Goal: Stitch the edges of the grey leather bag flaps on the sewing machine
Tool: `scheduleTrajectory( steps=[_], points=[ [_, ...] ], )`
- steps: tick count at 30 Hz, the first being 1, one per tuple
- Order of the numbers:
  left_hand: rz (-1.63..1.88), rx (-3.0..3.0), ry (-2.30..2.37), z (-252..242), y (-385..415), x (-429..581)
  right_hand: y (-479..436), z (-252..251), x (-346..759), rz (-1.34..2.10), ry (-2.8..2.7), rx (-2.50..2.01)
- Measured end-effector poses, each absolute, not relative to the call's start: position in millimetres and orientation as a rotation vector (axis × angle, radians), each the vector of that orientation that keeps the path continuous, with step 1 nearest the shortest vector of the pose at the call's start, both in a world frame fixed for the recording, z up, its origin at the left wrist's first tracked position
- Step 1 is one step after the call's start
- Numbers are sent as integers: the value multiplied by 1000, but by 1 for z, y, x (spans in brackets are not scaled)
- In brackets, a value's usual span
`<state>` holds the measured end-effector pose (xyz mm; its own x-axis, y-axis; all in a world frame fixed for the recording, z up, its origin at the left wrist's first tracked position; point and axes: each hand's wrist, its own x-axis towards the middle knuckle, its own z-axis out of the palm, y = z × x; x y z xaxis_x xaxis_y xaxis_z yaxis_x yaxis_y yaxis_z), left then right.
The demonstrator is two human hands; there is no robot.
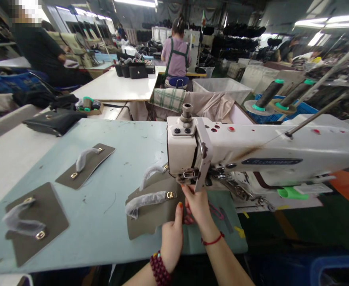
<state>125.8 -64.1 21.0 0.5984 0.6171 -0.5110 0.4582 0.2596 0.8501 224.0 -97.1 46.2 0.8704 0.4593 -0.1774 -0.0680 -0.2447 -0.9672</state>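
Note:
A grey-brown bag panel (150, 220) with a plastic-wrapped handle (147, 200) and gold ring fittings lies at the head of a white sewing machine (183, 147). My left hand (172, 240) grips its near right edge, thumb on top and the other fingers hidden. My right hand (196, 204) is closed at the panel's right edge, index finger reaching up under the machine head; the needle area is hidden. Behind this panel, partly covered, lies another panel with a wrapped handle (150, 174).
Two more handled panels, one nearer (51, 216) and one farther (86, 169), lie left on the pale blue tabletop (117, 139). A black bag (53, 121) sits at back left. Thread cones (268, 95) stand behind the machine. Pink-handled scissors (216, 210) lie right of my hands. Co-workers sit beyond.

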Motion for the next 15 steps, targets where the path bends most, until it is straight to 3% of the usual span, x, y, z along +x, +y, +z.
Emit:
scheduleTrajectory(
  steps=[4, 8, 12, 15],
  points=[
    [109, 1323, 739, 18, -73, 114, -127, 47, 229, 409, -445, -1883],
    [-77, 1350, 455, 35, -41, 80, -188, 14, 236, 117, -501, -2133],
    [416, 1786, 633, 61, 47, 82, -227, -37, 243, -168, -822, -2539],
    [500, 2041, 693, 62, 105, 114, -232, -55, 246, -298, -918, -2616]
  ],
)
